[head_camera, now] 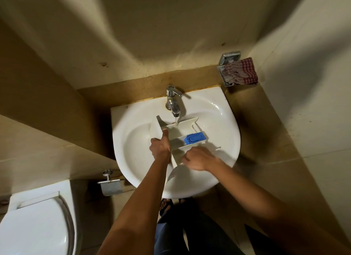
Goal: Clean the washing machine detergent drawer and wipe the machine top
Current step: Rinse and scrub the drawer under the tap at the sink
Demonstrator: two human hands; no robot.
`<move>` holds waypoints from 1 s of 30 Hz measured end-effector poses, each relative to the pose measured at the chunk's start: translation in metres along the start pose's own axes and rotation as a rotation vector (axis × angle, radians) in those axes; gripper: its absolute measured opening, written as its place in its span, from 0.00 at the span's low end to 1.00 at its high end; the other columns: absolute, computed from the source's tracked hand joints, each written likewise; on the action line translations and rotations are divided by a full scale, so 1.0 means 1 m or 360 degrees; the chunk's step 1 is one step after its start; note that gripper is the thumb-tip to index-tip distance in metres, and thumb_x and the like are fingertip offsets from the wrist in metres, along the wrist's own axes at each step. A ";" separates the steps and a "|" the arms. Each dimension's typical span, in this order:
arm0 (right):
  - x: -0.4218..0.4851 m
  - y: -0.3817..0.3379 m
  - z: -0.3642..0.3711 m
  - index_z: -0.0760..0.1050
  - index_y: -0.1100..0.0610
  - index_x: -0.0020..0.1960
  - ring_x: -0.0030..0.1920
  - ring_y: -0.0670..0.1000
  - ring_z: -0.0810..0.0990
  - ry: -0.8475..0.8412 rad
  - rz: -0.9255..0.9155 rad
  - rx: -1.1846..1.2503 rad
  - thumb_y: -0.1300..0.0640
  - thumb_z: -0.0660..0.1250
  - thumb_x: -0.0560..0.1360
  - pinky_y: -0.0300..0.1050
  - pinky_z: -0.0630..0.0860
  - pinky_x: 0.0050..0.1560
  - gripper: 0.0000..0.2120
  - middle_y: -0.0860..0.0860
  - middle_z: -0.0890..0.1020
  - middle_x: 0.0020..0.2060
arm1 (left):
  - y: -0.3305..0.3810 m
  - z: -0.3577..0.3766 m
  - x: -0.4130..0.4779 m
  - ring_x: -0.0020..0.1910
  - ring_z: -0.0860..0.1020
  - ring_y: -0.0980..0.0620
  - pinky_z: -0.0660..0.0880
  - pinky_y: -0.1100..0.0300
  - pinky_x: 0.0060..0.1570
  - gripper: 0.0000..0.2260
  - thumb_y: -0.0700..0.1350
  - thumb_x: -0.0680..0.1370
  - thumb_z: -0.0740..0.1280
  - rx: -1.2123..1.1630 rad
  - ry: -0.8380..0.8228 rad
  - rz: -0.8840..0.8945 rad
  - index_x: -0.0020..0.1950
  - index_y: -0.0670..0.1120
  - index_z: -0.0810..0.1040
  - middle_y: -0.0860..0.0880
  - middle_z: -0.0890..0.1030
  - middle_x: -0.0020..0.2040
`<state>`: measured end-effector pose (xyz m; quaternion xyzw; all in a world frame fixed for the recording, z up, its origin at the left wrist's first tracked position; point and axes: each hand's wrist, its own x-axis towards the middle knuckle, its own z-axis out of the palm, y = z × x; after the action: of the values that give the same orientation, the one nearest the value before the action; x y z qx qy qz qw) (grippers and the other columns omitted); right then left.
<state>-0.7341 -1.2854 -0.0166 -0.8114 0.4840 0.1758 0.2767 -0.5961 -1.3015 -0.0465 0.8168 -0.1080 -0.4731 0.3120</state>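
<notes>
The head view looks straight down on a white wash basin (220, 110) set in a brown stone bench (248, 110) in a dim, tiled corner. The detergent drawer (188, 122) lies inside the basin, tilted, directly under the chrome tap (173, 101). A thin stream of water (176, 122) falls from the tap into the drawer's far compartment. The drawer is white plastic, long and open-topped, split by walls into compartments. Its curved front panel is turned to the left, and a blue insert (195, 138) sits in the middle compartment towards the right end. The left hand (160, 147) grips the drawer at the front-panel end, with the thumb stretched up along an inner wall and the other fingers wrapped out of sight behind it. The right hand (199, 159) rests over the near compartment with its fingers bent down into it. Whether they pinch anything cannot be told. At the bench's back right corner a red checked cloth (241, 72) lies bunched on a metal wall-mounted holder (228, 59). To the lower left are a white toilet (34, 226) and a metal paper holder (111, 186) on the wall. Below the basin the person's sandalled feet (166, 205) and dark trousers show.
</notes>
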 end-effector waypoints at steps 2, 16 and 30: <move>-0.003 -0.012 0.010 0.74 0.60 0.37 0.38 0.55 0.75 0.0019 -0.0120 0.0112 0.52 0.54 0.78 0.46 0.69 0.40 0.18 0.57 0.77 0.34 | -0.001 0.000 0.000 0.62 0.73 0.37 0.70 0.46 0.64 0.30 0.63 0.76 0.64 -0.0010 0.0001 -0.0005 0.66 0.41 0.71 0.40 0.75 0.64; 0.045 0.018 -0.017 0.80 0.60 0.42 0.35 0.50 0.81 0.0317 0.0568 0.2095 0.60 0.63 0.77 0.41 0.78 0.41 0.09 0.56 0.83 0.37 | 0.002 -0.002 -0.002 0.62 0.73 0.37 0.70 0.46 0.63 0.31 0.63 0.77 0.63 0.0046 0.0004 0.0010 0.67 0.40 0.69 0.39 0.74 0.64; 0.118 -0.005 -0.058 0.71 0.67 0.45 0.37 0.51 0.73 0.0145 0.0826 0.3904 0.66 0.51 0.81 0.39 0.71 0.37 0.11 0.58 0.74 0.38 | 0.002 -0.003 -0.001 0.65 0.72 0.37 0.68 0.50 0.64 0.30 0.62 0.78 0.62 0.0026 -0.0011 0.0040 0.69 0.39 0.68 0.38 0.73 0.67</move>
<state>-0.6734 -1.4013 -0.0348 0.0936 0.4830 -0.3685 0.7888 -0.5941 -1.3011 -0.0437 0.8163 -0.1231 -0.4711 0.3107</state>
